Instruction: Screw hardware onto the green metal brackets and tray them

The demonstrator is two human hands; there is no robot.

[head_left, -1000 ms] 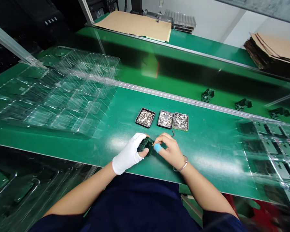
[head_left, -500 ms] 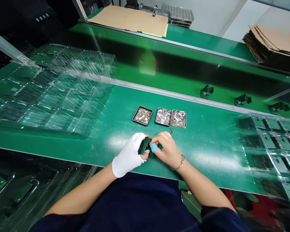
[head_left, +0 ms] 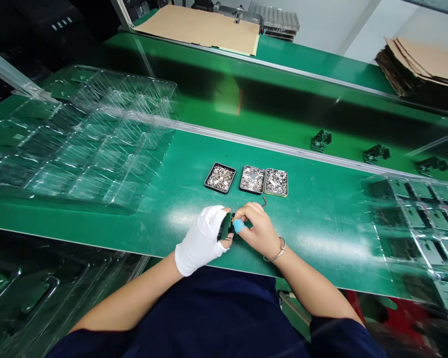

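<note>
In a white fingerless glove, my left hand (head_left: pixel 204 239) is closed around a small dark green part (head_left: pixel 226 226) just above the bench's front half. My right hand (head_left: pixel 257 229), with blue tape on a finger and a bracelet at the wrist, pinches at the right side of this part. Whatever lies between its fingertips is too small to make out. Beyond the hands are a tray of small metal pieces (head_left: pixel 220 178), a second tray (head_left: pixel 252 179) and a third tray (head_left: pixel 277 182) touching it. A small dark bent rod (head_left: pixel 264 201) lies just past my right hand.
Clear plastic compartment trays (head_left: pixel 78 144) cover the left of the green bench (head_left: pixel 186 164). Another clear tray (head_left: pixel 425 219) with green parts stands at right. A metal rail (head_left: pixel 246 141) crosses behind, with dark parts (head_left: pixel 321 141) beyond it. Cardboard sheets (head_left: pixel 429 69) are stacked at the back right.
My left hand has shifted slightly right and turned the green part a little, so it looks narrower. My right hand keeps its pinch at the part's side, almost in place.
</note>
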